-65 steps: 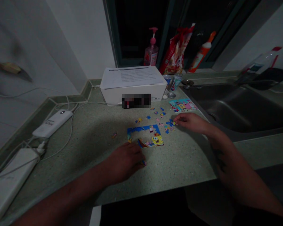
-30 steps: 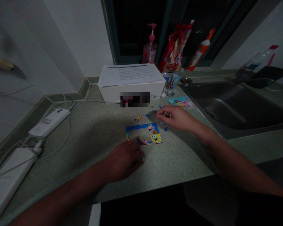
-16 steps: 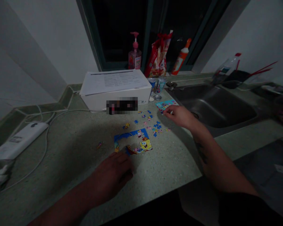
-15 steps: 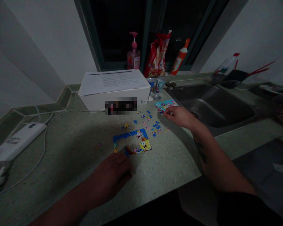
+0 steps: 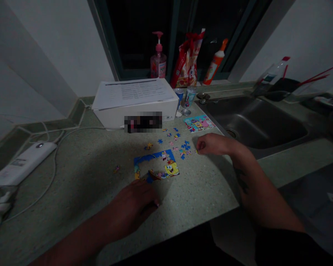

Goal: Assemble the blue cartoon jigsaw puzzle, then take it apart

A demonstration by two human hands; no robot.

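Observation:
A partly built cartoon jigsaw (image 5: 157, 168) lies on the green speckled counter (image 5: 100, 173). My left hand (image 5: 133, 207) rests on the counter just below the jigsaw's near edge, fingers curled down. Several loose blue and pink pieces (image 5: 180, 146) are scattered behind the jigsaw. My right hand (image 5: 213, 144) lies to the right of those pieces, fingers curled into a loose fist; I cannot make out anything in it. A small picture card (image 5: 199, 123) lies behind that hand.
A white box with papers on top (image 5: 134, 101) stands at the back. A pink pump bottle (image 5: 158, 61), a red bag (image 5: 187, 62) and an orange-capped bottle (image 5: 216, 62) line the sill. A steel sink (image 5: 255, 118) is on the right. A white charger and cables (image 5: 22, 162) lie left.
My right hand has drawn back from the picture card towards me and closed into a loose fist. The left hand has stayed by the jigsaw's near edge. The view has shifted.

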